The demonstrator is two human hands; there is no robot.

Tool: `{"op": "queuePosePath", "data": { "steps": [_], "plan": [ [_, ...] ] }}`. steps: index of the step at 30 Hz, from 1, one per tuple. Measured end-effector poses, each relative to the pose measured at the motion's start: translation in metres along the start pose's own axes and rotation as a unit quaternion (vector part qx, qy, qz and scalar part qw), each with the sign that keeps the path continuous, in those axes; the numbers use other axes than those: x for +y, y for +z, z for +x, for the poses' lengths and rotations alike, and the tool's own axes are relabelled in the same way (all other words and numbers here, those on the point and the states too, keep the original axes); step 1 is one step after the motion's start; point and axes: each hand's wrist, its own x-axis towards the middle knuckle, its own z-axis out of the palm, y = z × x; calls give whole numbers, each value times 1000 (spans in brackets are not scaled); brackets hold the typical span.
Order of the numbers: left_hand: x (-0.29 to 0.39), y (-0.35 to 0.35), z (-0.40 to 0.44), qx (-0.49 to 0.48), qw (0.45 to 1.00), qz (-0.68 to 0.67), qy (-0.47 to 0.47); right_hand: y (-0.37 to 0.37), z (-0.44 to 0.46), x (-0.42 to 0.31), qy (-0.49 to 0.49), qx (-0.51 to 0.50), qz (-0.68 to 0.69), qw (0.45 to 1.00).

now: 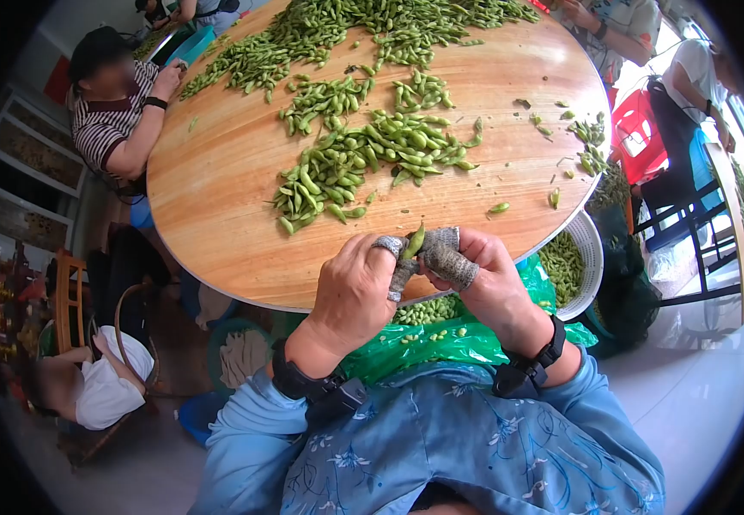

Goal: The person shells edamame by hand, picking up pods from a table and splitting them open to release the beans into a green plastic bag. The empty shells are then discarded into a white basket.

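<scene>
My left hand (350,287) and my right hand (492,275) meet just over the near edge of the wooden table (234,197). Between their fingertips a green soybean pod (416,241) points upward, pinched from both sides. Grey knitted finger covers (451,264) wrap several fingers on both hands. Below them, shelled beans (428,310) lie in a green plastic bag (423,352) across my lap. Just ahead on the table is a loose pile of soybean pods (346,159).
A larger pod heap (329,30) covers the table's far side. At right stands a white basket (592,257) holding pods or beans, with a red chair (638,129) behind. A person in a striped shirt (114,129) sits at left; another person (118,378) is lower left.
</scene>
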Motion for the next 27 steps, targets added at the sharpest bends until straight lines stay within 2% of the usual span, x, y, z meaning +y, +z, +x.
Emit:
{"op": "queuePosePath", "data": {
  "steps": [5,14,18,22,27],
  "plan": [
    [1,0,-2,7,998,53,41,-1,-1,5,-19,-5,14,1000],
    [2,6,-4,8,993,111,49,-2,-1,13,-34,14,30,999],
    [5,4,-3,11,993,109,48,4,-5,7,-32,52,47,997],
    [9,4,-1,3,994,97,45,-6,-7,13,-34,45,12,998],
    [6,7,-3,7,993,106,53,-4,-5,12,-15,43,44,998]
  ]
}}
